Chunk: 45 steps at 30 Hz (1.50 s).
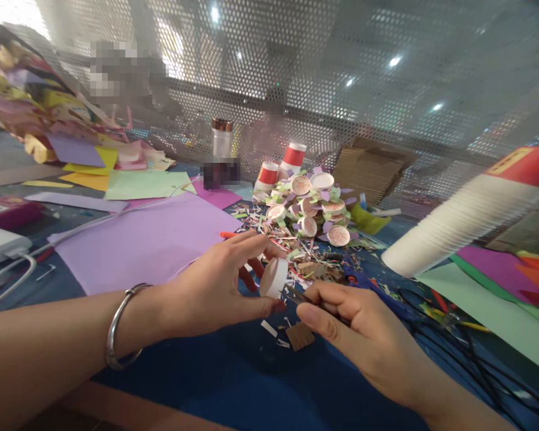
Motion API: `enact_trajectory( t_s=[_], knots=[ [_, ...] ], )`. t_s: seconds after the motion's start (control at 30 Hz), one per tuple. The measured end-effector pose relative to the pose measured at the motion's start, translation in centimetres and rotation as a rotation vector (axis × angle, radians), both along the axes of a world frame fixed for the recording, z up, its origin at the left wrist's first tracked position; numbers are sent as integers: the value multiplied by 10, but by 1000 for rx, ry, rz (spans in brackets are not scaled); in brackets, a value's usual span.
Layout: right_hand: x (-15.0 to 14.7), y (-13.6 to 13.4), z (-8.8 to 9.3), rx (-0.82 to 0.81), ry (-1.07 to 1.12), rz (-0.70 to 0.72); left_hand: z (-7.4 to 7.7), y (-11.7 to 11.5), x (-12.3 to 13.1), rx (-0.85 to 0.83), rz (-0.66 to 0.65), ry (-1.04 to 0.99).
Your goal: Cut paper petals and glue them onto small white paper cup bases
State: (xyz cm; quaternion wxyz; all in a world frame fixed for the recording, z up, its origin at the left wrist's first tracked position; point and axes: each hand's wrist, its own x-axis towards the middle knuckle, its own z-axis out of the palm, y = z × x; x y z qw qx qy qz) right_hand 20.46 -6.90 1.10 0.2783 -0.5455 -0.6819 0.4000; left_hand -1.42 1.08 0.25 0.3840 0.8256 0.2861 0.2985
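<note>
My left hand [227, 278] holds a short white paper cup bottom [273, 278] between thumb and fingers, tilted on its side. In my right hand [354, 335] is a pair of scissors [296, 294], its blades pointing left at the cup bottom's edge. My fingers hide the scissors' handles. Beyond both hands sits a heap of cut cup bottoms [308, 206] with purple and green paper strips on them. Paper scraps [276, 332] and a small brown cardboard piece [300, 336] lie on the blue table [233, 371] below my hands.
A tall stack of paper cups [453, 221] leans at the right, near colored paper sheets [498, 311] and black cables [467, 359]. Large purple paper [153, 233] lies left. Behind the heap are red-and-white cups [293, 158], cardboard [368, 170] and a clear bottle [222, 140].
</note>
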Motion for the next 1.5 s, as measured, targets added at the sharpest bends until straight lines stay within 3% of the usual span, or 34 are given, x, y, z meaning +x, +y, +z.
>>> enact_trajectory(
  t_s=[0.17,0.3,0.47,0.7,0.9,1.13,1.5],
  knots=[
    [2,-2,0,162,-76,-101,0,4,1,-263,-143,-45],
    [3,-2,-2,256,-51,-156,1,3,1,-293,-181,54],
    [-1,2,-9,181,-31,-166,5,-2,3,-203,-197,203],
    [-11,2,-12,59,81,-82,4,-4,4,-264,-246,256],
    [-12,5,-15,-48,177,-53,6,-1,7,-480,-305,269],
    [-6,8,-12,-177,362,16,3,-2,5,-579,-356,227],
    [-3,11,-13,-233,447,30,0,-1,4,-468,-357,245]
  ],
)
